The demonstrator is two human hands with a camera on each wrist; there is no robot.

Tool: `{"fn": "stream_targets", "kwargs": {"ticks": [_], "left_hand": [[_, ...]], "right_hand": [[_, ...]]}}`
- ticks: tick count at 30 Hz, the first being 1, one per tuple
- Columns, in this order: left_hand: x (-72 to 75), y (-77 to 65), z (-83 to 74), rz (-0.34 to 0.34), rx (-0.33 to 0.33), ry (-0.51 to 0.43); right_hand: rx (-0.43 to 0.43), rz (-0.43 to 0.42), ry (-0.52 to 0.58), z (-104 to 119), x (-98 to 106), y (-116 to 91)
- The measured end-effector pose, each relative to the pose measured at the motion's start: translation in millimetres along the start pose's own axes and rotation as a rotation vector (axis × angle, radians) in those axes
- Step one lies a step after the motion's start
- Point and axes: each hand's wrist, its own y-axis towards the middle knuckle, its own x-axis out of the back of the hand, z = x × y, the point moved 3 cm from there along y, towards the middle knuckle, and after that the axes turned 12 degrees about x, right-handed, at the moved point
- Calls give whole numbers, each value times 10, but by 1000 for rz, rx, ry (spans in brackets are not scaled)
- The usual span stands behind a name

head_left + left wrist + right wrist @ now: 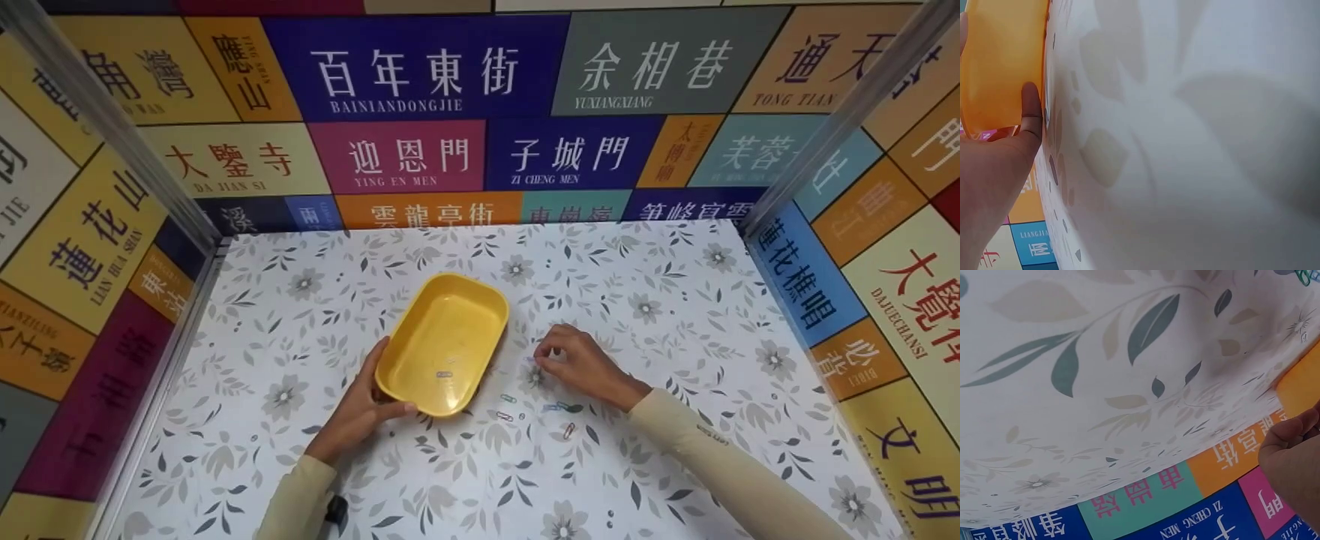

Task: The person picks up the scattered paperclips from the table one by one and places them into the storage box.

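A yellow rectangular tray (420, 322) is tilted a little on the patterned table. My left hand (358, 412) grips its near left corner, thumb on the near rim. In the left wrist view the thumb (1031, 107) presses the yellow wall. One small paper clip (444, 374) lies inside the tray. To the tray's right, my right hand (581, 365) has thumb and forefinger pinched together on what seems a paper clip, mostly hidden. Near it lie a green paper clip (508, 398), a pinkish one (505, 416), a blue one (551, 408) and a red one (570, 430).
White table covering (660, 465) carries printed grey leaves and flowers. Upright panels with coloured signs (409, 154) close off the back and both sides, with clear corner posts (127, 135) where they meet.
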Motion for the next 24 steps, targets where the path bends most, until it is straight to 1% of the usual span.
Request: {"fn": "stream_targets", "kwargs": {"ticks": [6,14,24], "left_hand": [[-6,-9,-6,-11,13,2],[-5,-14,-11,-8,14,5],[-8,-15,-13,-8,24,3]], "right_hand": [[17,2,1,18,-16,50],[54,4,-12,67,-34,125],[58,21,1,106,-55,262]]}}
